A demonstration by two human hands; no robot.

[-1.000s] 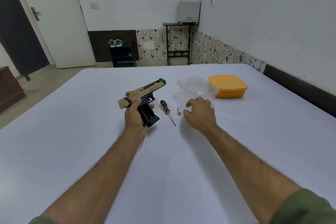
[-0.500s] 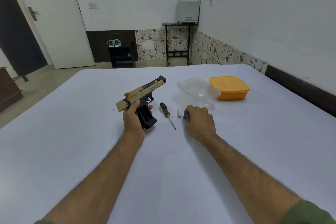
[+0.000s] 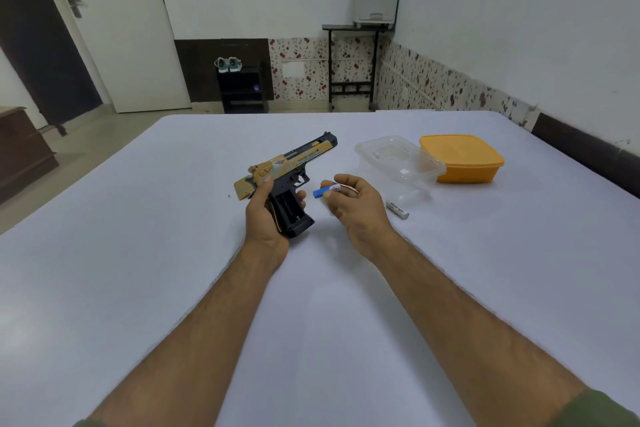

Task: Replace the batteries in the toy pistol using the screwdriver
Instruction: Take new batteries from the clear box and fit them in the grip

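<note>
**A plain room in a home**

This looks like a room in a house rather than a workshop or lab. A large flat surface under a pale sheet [image 3: 173, 288] fills the foreground. Behind it stand a white door [image 3: 121, 28] with a lever handle, a dark open doorway beside it, and a low dark shelf [image 3: 242, 87] with a pair of shoes [image 3: 228, 64] on top. The white walls carry a band of speckled tiles [image 3: 298, 69] along the bottom. A narrow black stand [image 3: 349, 62] in the corner holds a grey printer [image 3: 375, 3]. Two plastic food boxes, one clear [image 3: 398, 158] and one orange [image 3: 460, 158], sit on the sheet.
</note>
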